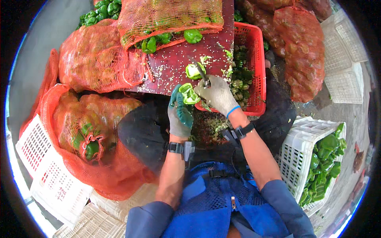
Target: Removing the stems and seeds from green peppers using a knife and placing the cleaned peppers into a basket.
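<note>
Person seated at a dark red board table [178, 63] strewn with pale seeds. The left hand [179, 115], in a grey glove with green palm coating, has its grip closed around a cut piece of green bell pepper [189, 94], held just off the table's near edge. The right hand [216, 95], in a grey knit glove with a blue cuff, has its grip clamped on the handle of a small dark-bladed knife [201, 73], whose blade points toward twelve o'clock and touches a second green pepper half [193, 71] lying on the table. At three o'clock from the hands stands a red plastic mesh basket [258, 59] holding green pepper trimmings. At nine to eleven o'clock lie orange net sacks [93, 59] of green peppers. At four o'clock sits a white plastic crate [295, 154] filled with whole green peppers. Black bands circle both wrists.
</note>
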### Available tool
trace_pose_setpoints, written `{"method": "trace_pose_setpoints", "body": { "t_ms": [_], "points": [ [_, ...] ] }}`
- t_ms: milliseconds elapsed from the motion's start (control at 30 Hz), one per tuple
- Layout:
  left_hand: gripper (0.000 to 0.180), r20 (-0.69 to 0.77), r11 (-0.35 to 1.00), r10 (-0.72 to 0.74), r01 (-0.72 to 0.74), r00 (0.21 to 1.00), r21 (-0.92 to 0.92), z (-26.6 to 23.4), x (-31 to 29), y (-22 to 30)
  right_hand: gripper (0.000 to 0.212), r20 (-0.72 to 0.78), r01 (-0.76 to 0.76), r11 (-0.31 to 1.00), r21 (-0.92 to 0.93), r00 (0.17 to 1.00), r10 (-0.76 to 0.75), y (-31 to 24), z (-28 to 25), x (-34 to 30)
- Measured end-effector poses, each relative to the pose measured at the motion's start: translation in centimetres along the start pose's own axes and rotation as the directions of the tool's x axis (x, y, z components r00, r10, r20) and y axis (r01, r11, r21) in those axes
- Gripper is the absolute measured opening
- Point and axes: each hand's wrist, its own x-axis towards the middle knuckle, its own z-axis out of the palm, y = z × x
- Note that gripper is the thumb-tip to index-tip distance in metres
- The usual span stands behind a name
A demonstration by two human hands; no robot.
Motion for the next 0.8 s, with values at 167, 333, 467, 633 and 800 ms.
{"method": "trace_pose_setpoints", "body": {
  "t_ms": [167,333,467,633,800],
  "points": [
    [0.051,0.06,0.997,0.032,-0.037,0.998,0.072,1.2,-0.1,-0.6,0.022,-0.11,0.045,0.998,-0.041,0.993,-0.049,0.1,1.5,-3.4],
    [0.048,0.088,0.99,-0.043,0.031,0.995,0.136,1.3,-0.7,0.1,0.022,-0.111,-0.057,0.997,0.051,0.992,0.062,-0.1,1.1,-3.7],
    [0.042,-0.171,0.98,0.178,-0.158,0.969,0.121,3.2,-0.4,2.0,0.024,-0.117,0.001,0.999,0.046,0.993,0.005,-0.5,-0.2,-3.6],
    [0.047,0.492,-0.278,0.744,-0.46,0.452,0.843,3.1,3.3,5.9,0.023,-0.28,-0.092,0.983,0.159,0.951,0.135,1.3,-0.7,-1.7],
    [0.042,0.222,0.2,0.588,-0.406,0.778,0.892,-2.3,7.8,2.3,0.025,-0.337,0.151,0.97,-0.191,0.918,-0.21,-1.0,-0.9,2.1]
  ]
}}
